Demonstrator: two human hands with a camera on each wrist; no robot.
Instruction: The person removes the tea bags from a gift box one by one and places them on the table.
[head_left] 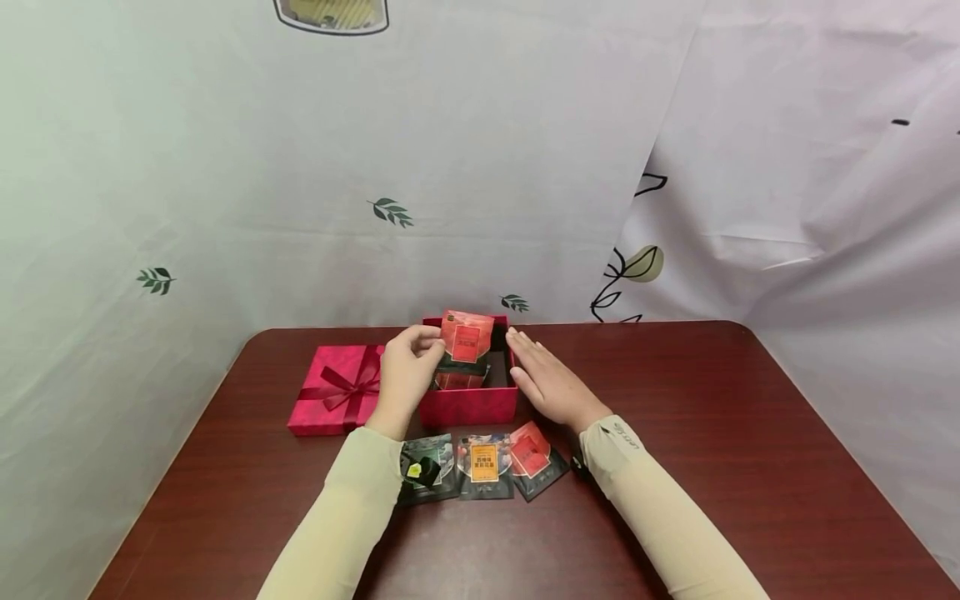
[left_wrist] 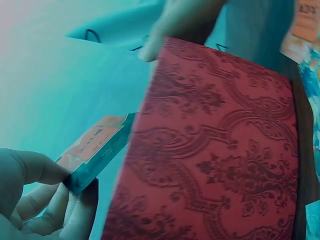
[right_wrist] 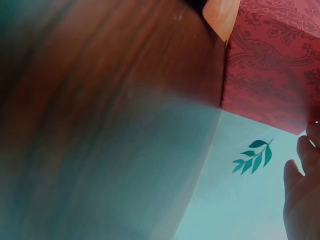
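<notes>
i see a dark reddish-brown bench with rounded far corners. an open red patterned box stands on it near the far edge, its ribboned lid just beside it on the left. three sachets lie in a row nearer me: green, orange-labelled and red

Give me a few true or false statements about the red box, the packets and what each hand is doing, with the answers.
1. The left hand holds a red packet over the open red box. True.
2. The right hand grips a packet. False: it lies flat against the box's right side, fingers straight.
3. Three packets lie on the table in front of the box. True.
4. The lid with the bow sits on the box. False: it lies on the table left of the box.
</notes>
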